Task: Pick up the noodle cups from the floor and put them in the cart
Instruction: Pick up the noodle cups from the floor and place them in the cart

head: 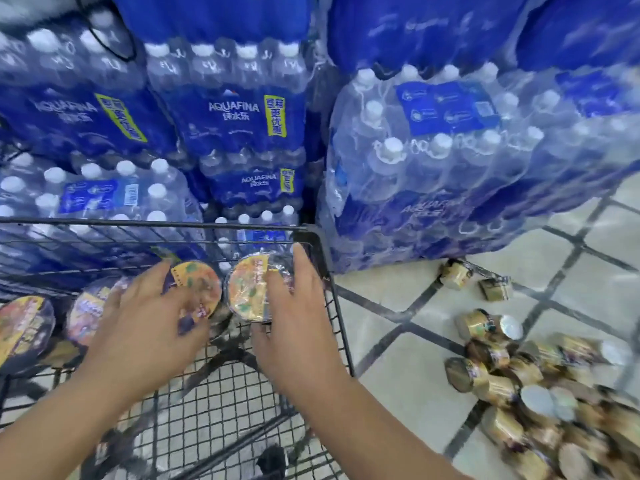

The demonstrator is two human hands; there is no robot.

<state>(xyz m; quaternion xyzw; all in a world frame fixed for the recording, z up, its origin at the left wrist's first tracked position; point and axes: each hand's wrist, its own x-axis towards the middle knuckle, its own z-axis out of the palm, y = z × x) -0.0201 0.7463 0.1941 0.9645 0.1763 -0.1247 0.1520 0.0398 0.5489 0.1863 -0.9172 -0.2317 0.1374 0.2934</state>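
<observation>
Two noodle cups sit lid-up at the far right corner of the cart [332, 292], side by side and nearly touching: the left cup [199, 289] under the left hand [152, 317], the right cup [251, 289] under the right hand [294, 306]. Each hand lies spread over its cup, fingers draped across the lid and down the side; whether either grip is closed on the cup or has already let go I cannot tell, as the fingers are blurred. The placing looks deliberate, packing cups upright against the far wall so that later ones can fill in behind. Two more cups [24, 327] rest toward the cart's left edge, well apart from the hands. On the tiled floor [398, 382] just beside the cart's right wall, a loose heap of cups [519, 382] lies tumbled on its sides, so most of the task seems left. Shrink-wrapped water packs [433, 174] are stacked beyond the cart's far edge.
</observation>
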